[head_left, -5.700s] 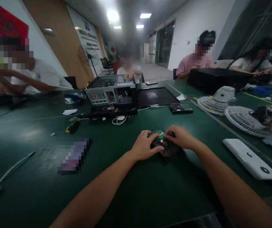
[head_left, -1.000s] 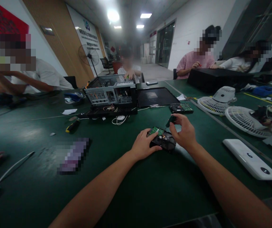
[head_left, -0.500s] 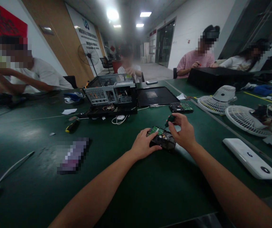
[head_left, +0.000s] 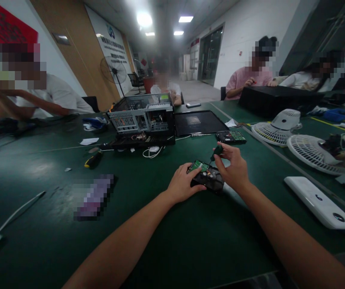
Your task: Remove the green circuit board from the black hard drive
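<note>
A black hard drive [head_left: 209, 180] with a small green circuit board on its upper side lies on the dark green table [head_left: 166, 241] in front of me. My left hand [head_left: 182, 184] grips its left edge with curled fingers. My right hand [head_left: 232, 166] is closed round a small screwdriver with a dark green handle [head_left: 217, 151], held upright with its tip down on the drive's top.
An open computer case [head_left: 144, 117] and a flat black panel [head_left: 197, 123] stand farther back, a second drive [head_left: 230, 137] to their right. Two white fan grilles [head_left: 311, 150], a white device [head_left: 319, 202], a yellow-black screwdriver [head_left: 92, 159]. Several people sit round the tables.
Since 5.7 s ago my right hand has lifted off the drive and now holds the screwdriver upright on it. Over the last second the hands have hardly moved.
</note>
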Motion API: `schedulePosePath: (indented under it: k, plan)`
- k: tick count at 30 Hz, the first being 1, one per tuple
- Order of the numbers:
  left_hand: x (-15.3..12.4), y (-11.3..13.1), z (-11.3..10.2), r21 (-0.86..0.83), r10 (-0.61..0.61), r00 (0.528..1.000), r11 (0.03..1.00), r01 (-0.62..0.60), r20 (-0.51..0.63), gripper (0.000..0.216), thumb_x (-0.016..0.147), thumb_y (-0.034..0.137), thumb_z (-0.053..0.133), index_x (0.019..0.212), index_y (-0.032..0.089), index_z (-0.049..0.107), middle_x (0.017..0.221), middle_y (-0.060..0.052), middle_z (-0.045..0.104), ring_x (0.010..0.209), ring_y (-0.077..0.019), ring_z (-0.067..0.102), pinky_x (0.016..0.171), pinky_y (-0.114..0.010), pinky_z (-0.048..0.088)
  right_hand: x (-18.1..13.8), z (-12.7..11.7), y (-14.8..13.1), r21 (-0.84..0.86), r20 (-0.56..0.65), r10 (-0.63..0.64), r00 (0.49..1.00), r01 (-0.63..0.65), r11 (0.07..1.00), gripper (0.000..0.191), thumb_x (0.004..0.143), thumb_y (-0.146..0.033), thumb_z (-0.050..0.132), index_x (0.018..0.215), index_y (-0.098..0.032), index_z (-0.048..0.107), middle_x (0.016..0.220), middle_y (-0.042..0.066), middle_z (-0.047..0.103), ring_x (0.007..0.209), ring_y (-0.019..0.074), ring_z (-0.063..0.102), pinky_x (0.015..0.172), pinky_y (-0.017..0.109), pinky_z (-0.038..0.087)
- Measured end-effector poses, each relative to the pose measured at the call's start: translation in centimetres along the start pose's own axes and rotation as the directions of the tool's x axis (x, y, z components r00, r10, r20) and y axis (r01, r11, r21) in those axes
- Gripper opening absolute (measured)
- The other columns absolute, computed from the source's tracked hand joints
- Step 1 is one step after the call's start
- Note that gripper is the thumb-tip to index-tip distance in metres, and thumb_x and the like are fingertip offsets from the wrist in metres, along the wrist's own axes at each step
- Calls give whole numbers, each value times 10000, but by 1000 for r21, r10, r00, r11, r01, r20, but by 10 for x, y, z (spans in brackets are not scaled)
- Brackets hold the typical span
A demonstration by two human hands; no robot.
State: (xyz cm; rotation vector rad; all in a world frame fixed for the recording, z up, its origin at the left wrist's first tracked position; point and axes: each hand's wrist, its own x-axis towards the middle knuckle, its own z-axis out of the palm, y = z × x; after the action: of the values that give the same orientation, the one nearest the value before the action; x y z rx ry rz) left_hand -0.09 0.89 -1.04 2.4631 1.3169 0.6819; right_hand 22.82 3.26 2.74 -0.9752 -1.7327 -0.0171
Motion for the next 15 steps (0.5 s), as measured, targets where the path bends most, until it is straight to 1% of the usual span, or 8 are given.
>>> schedulePosePath:
  k: [2,4,9,11,13,15]
  plan:
    - [0,0,0,-5,0,1000,1000,0,1,783,834,691,688,1505,336,495,1560,-115,373,1413,-375,396,1154,-565,384,0,1,1,-60,-37,17,999,-19,998,442,930,-334,680,1333,-236,525,1216,111,682,901,225,731,802,433,646]
    - [0,0,0,-6,3,1000,1000,-3,-3,780,833,684,695,1504,340,494,1558,-113,378,1414,-374,397,1156,-566,381,0,0,2,-118,-69,9,998,-17,993,408,916,-350,704,1281,-242,560,1150,93,683,846,213,719,782,430,641]
    - [0,0,1,-6,-1,1000,1000,1,-4,781,828,688,697,1495,328,509,1558,-115,379,1412,-370,400,1161,-552,381,4,-5,-1,-158,-65,-55,996,44,986,390,914,-311,705,1277,-258,575,1155,93,641,810,199,696,767,434,638]
    - [0,0,1,-9,1,1000,1000,-1,-1,780,829,689,697,1493,326,511,1558,-114,380,1412,-368,400,1163,-550,379,5,-5,-3,-148,-69,-73,995,63,987,388,919,-285,689,1287,-254,569,1217,112,631,874,216,704,772,435,644]
    - [0,0,0,-6,1,1000,1000,-1,0,773,836,690,687,1493,324,512,1557,-117,382,1415,-369,395,1162,-553,378,6,-4,-3,-124,-70,-100,993,91,988,388,919,-264,681,1287,-247,558,1301,132,617,1009,249,697,795,437,648]
    - [0,0,0,-2,-2,1000,1000,2,3,770,841,695,677,1493,320,514,1554,-122,383,1414,-369,396,1158,-554,381,6,-3,-3,-113,-68,-120,990,111,987,391,918,-254,678,1285,-246,544,1337,134,614,1105,271,672,823,445,646]
